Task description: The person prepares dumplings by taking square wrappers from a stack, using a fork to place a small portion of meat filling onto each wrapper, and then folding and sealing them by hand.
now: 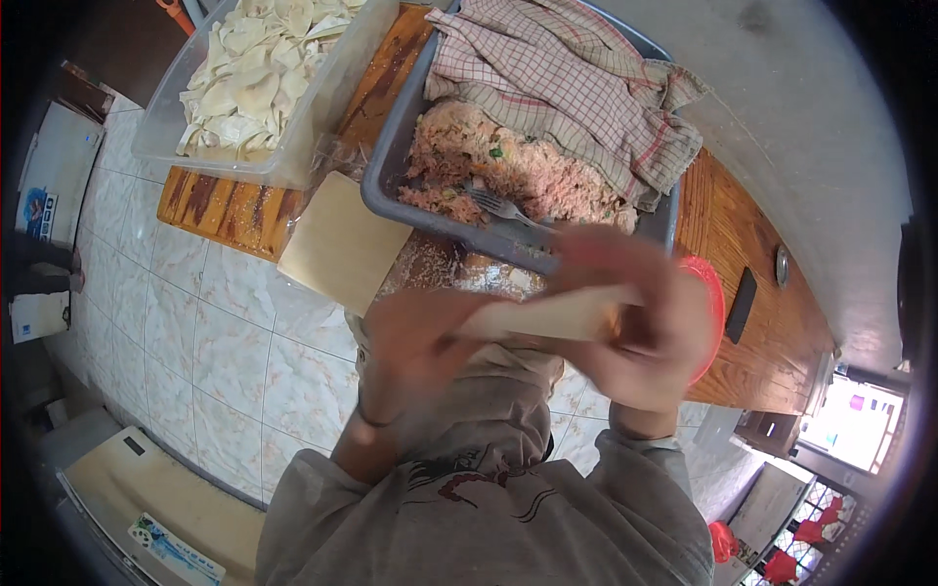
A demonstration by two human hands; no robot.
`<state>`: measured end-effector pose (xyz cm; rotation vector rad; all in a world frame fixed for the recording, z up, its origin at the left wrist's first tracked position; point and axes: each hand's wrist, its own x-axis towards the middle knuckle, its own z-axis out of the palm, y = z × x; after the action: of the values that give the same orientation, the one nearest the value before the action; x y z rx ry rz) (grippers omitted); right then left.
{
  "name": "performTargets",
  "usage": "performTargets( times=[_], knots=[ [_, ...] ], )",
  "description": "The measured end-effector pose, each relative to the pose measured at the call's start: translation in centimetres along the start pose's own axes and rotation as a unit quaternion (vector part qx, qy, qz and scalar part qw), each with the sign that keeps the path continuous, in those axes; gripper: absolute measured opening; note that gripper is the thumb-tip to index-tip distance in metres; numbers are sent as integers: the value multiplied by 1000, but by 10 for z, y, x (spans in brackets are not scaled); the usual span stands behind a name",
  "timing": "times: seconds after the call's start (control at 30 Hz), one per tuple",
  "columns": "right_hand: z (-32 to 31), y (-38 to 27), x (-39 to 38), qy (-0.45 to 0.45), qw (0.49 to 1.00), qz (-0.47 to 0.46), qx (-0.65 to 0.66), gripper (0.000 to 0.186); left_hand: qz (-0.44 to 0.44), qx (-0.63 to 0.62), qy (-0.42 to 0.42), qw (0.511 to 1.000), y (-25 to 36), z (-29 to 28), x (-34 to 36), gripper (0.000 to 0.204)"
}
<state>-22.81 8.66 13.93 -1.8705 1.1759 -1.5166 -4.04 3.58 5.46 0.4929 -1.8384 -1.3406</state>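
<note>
Between my two hands stretches a pale dough wrapper (pixel 552 314), folded into a long strip. My left hand (pixel 415 337), smeared by motion, is closed on its left end. The other end is gripped by the fingers of my right hand (pixel 640 327), also blurred. Just beyond them stands a grey tray (pixel 379 181) with pink minced meat filling (pixel 547 171) flecked with green. A fork (pixel 503 207) rests in the filling, its handle end near my right hand. A stack of square dough wrappers (pixel 344 244) lies left of the tray.
A clear plastic box (pixel 303 156) full of folded wontons (pixel 259 83) stands at the far left of the wooden table (pixel 743 210). A checked cloth (pixel 576 78) half covers the tray. Right of my hand are a red bowl (pixel 718 313) and a flat black object (pixel 743 305).
</note>
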Motion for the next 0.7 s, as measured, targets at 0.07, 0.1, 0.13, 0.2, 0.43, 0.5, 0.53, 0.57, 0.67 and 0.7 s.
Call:
performTargets(
  times=[0.07, 0.1, 0.13, 0.2, 0.43, 0.5, 0.53, 0.57, 0.67, 0.7],
  knots=[
    [-1, 6, -13, 65, 993, 0, 99, 51, 133, -69, 12, 989, -10, -23, -7, 42],
    [-2, 9, -19, 44, 995, 21, 92, 53, 153, -142, 34, 977, -11, -25, -9, 37],
    [3, 9, -18, 18, 996, 63, 64, 51, 67, -280, 101, 952, -4, -13, -20, 33],
    [11, 10, -14, -46, 989, 139, 0, 47, -69, -397, 198, 894, 0, 1, -20, 31],
    [20, 18, -12, -261, 937, 174, -151, 31, -58, 76, 23, 995, 0, -19, -38, 19],
    [27, 17, -14, -227, 942, 137, -205, 28, 9, 86, -17, 996, 0, -10, -19, 21],
    [30, 17, -17, -194, 948, 97, -231, 27, -47, 72, -75, 993, -1, -10, -11, 23],
    [28, 16, -19, -174, 953, 108, -223, 26, -107, 50, -130, 984, -2, -8, -10, 26],
    [-16, 9, -62, 49, 919, 249, -302, 20, -194, -224, 38, 954, -2, 10, -19, 31],
    [-53, 18, -96, 99, 896, 244, -357, 26, -214, -269, 73, 936, 0, 5, -18, 32]
  ],
)
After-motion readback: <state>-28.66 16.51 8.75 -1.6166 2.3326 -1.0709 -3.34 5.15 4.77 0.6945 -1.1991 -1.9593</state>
